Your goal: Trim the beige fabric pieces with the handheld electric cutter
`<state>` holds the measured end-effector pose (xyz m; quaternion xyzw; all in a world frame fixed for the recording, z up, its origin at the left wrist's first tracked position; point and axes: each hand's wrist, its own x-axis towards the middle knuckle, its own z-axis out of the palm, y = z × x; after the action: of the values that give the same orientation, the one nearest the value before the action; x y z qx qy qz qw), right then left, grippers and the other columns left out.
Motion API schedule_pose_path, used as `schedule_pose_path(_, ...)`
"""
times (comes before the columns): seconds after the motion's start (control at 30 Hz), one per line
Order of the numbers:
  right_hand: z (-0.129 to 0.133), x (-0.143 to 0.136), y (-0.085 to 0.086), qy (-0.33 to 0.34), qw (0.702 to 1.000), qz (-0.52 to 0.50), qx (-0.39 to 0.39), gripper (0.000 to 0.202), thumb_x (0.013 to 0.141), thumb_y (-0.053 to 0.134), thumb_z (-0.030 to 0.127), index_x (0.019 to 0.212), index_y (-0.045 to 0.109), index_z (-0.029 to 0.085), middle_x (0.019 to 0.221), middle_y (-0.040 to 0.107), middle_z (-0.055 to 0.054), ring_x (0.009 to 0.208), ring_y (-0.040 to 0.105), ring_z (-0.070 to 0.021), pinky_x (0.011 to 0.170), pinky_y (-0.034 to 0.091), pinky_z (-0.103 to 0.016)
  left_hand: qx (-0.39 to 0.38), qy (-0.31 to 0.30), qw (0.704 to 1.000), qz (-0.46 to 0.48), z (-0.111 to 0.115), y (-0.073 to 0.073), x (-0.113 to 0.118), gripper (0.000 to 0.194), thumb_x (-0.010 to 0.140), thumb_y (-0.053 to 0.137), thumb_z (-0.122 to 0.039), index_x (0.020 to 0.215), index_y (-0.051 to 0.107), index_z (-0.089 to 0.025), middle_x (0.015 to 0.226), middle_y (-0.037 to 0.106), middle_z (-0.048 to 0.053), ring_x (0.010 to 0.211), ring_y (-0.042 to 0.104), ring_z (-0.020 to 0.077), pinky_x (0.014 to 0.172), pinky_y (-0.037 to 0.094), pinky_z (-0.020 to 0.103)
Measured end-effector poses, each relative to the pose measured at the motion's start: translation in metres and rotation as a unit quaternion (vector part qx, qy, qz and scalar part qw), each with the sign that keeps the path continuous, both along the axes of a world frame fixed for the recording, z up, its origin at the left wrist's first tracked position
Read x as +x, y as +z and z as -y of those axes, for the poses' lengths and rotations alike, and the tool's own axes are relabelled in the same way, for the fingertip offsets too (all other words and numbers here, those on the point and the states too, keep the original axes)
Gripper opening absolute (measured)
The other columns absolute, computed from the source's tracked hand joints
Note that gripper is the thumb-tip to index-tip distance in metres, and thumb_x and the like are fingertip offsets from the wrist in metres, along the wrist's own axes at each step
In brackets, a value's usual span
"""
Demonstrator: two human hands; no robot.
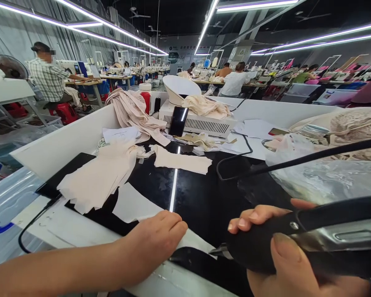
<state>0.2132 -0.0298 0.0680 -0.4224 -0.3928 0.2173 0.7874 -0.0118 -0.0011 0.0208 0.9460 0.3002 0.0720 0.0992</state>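
My left hand point(160, 239) is closed, fingers curled together, over a pale fabric piece point(134, 204) at the near edge of the glossy black tabletop point(200, 194). Its fingertips are hidden. The fabric runs out on both sides of the hand. My right hand point(292, 255) wraps around a black corded hand tool point(259, 243) with a metal strip along its body. The tool's pointed metal tip point(221, 251) touches or nearly touches the right end of the fabric. A stack of cut beige fabric pieces point(95, 177) lies left of the black surface, and another beige strip point(182, 160) lies farther back.
A phone point(178, 121) leans against a white slotted box point(200, 121) at the back. Draped beige fabric point(136, 111) hangs by a red container point(146, 101). Plastic bags point(315, 173) crowd the right side, where a black cable point(327, 154) crosses. Co-workers sit beyond the white partition point(64, 144).
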Motion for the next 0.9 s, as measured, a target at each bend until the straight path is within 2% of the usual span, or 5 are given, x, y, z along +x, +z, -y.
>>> schedule_pose_path(0.23, 0.012, -0.002, -0.001, -0.026, 0.999, -0.019, -0.027, 0.055, 0.080, 0.109, 0.035, 0.128, 0.083, 0.035, 0.086, 0.081, 0.005, 0.071, 0.077, -0.0260, 0.061, 0.076, -0.043, -0.016, -0.029, 0.999, -0.023, -0.011, 0.012, -0.003, 0.044, 0.100, 0.070, 0.008, 0.133, 0.068, -0.022, 0.142, 0.082, 0.010, 0.128, 0.082, 0.0269, 0.112, 0.070, 0.033)
schedule_pose_path(0.53, 0.017, -0.004, -0.006, -0.024, 0.999, -0.022, -0.036, 0.058, 0.081, 0.115, 0.044, 0.129, 0.083, 0.035, 0.090, 0.079, 0.003, 0.077, 0.077, -0.0274, 0.066, 0.076, -0.047, 0.138, -0.050, 0.988, -0.036, -0.005, -0.008, 0.006, 0.027, 0.113, 0.071, 0.006, 0.124, 0.074, -0.019, 0.132, 0.086, 0.011, 0.117, 0.087, 0.0245, 0.103, 0.072, 0.031)
schedule_pose_path(0.63, 0.021, 0.001, -0.008, -0.012, 0.999, -0.021, -0.045, 0.059, 0.080, 0.117, 0.048, 0.126, 0.084, 0.035, 0.091, 0.078, 0.002, 0.078, 0.077, -0.0282, 0.066, 0.076, -0.048, 0.204, -0.035, 0.978, -0.015, 0.000, -0.019, 0.010, 0.006, 0.130, 0.077, -0.022, 0.131, 0.077, -0.016, 0.131, 0.088, 0.013, 0.113, 0.089, 0.0251, 0.093, 0.073, 0.031)
schedule_pose_path(0.77, 0.021, 0.012, -0.016, 0.017, 0.999, -0.008, -0.047, 0.062, 0.084, 0.116, 0.054, 0.132, 0.082, 0.034, 0.093, 0.077, -0.001, 0.079, 0.077, -0.0295, 0.067, 0.076, -0.052, 0.256, -0.029, 0.966, 0.020, 0.010, -0.025, 0.010, 0.072, 0.124, 0.076, -0.084, 0.152, 0.078, -0.017, 0.145, 0.090, 0.018, 0.129, 0.091, 0.0309, 0.110, 0.075, 0.039)
schedule_pose_path(0.9, 0.016, 0.011, -0.023, 0.029, 0.999, -0.001, -0.039, 0.066, 0.084, 0.115, 0.059, 0.134, 0.081, 0.032, 0.093, 0.074, 0.000, 0.075, 0.074, -0.0287, 0.064, 0.074, -0.052, 0.300, -0.017, 0.954, 0.021, 0.021, -0.028, 0.011, 0.088, 0.118, 0.068, -0.099, 0.158, 0.079, -0.021, 0.154, 0.090, 0.021, 0.140, 0.090, 0.0319, 0.121, 0.071, 0.040)
